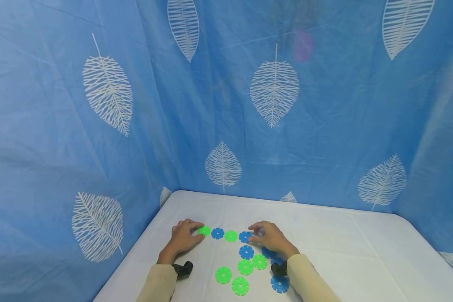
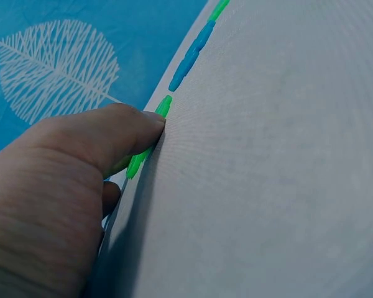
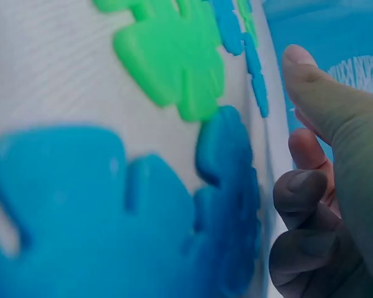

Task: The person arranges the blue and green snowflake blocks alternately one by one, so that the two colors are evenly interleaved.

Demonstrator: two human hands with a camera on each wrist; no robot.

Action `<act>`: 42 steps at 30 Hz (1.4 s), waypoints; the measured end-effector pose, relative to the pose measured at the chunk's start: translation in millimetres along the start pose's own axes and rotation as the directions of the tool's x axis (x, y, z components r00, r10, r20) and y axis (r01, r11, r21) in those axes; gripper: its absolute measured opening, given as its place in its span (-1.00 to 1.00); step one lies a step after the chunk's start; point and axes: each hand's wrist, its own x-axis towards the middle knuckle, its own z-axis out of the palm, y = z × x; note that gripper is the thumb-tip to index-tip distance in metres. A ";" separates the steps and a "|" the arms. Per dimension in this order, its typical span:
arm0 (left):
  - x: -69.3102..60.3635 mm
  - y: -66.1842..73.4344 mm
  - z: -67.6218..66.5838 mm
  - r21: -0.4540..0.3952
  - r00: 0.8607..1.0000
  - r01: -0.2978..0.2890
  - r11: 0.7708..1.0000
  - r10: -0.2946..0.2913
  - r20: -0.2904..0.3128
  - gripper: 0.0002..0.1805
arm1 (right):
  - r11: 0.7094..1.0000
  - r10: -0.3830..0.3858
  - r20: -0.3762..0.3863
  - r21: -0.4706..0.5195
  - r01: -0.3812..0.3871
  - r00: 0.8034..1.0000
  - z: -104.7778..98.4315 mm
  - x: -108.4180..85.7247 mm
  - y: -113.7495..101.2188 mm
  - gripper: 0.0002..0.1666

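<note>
Notched discs, green and blue, make a row (image 1: 231, 236) across the far part of the desk, just in front of the two hands. Biggest of all is the blue curtain (image 1: 324, 126) with its white leaves, rising behind and along the left. Next comes the white desk (image 1: 336, 235), where more loose discs (image 1: 219, 276) lie nearer the person, some partly hidden by the right arm.

The left hand (image 1: 183, 236) pinches the green disc (image 1: 206, 230) at the row's left end between thumb and fingers. The right hand (image 1: 273, 239) is around the blue disc (image 1: 243, 237) at the other end, thumb and fingers parted; I can't make out a firm grip.

I'd guess the grip at the rim lets the disc be nudged without lifting, and the small gaps suggest a line kept even, colours alternating.

Each disc is round and appears to lie flat, so it points nowhere and has no long axis; its notches fan out all round. The row's own length runs left to right, slanting slightly toward the person at its right end.
</note>
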 end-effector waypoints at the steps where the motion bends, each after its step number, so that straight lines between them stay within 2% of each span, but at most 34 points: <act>1: -0.1 0.2 -0.4 -0.002 1.000 0.003 1.000 -0.003 0.003 -0.59 | 1.000 -0.007 0.002 0.008 0.007 1.000 -1.4 -0.9 -0.3 -0.59; 9: -0.5 0.1 -1.2 0.004 1.000 0.005 1.000 -0.005 0.008 -0.59 | 0.999 -0.034 0.009 0.033 0.034 0.999 -12.7 -7.4 -2.2 -0.59; 14: 0.0 0.0 -0.2 0.010 1.000 0.010 1.000 -0.010 0.008 -0.59 | 0.997 -0.062 -0.012 0.043 0.062 0.998 -23.7 -12.5 -12.8 -0.56; 22: 1.5 -0.7 0.2 0.016 1.000 -0.001 1.000 0.001 -0.003 -0.60 | 0.991 -0.127 -0.069 0.036 0.130 0.989 -45.8 -26.0 -33.0 -0.63; 25: 1.9 -1.5 0.4 0.021 1.000 0.000 1.000 0.000 -0.001 -0.60 | 0.990 -0.125 -0.075 0.052 0.129 0.989 -51.5 -33.2 -35.9 -0.62; 31: 1.5 -1.9 -0.1 0.016 1.000 -0.005 1.000 0.005 -0.003 -0.59 | 0.989 -0.101 -0.069 0.097 0.108 0.992 -54.6 -47.8 -30.7 -0.61; 42: -0.4 -0.9 1.0 0.009 1.000 -0.001 1.000 0.001 -0.002 -0.60 | 0.991 -0.070 0.016 0.118 0.067 0.997 -45.5 -63.1 -9.4 -0.51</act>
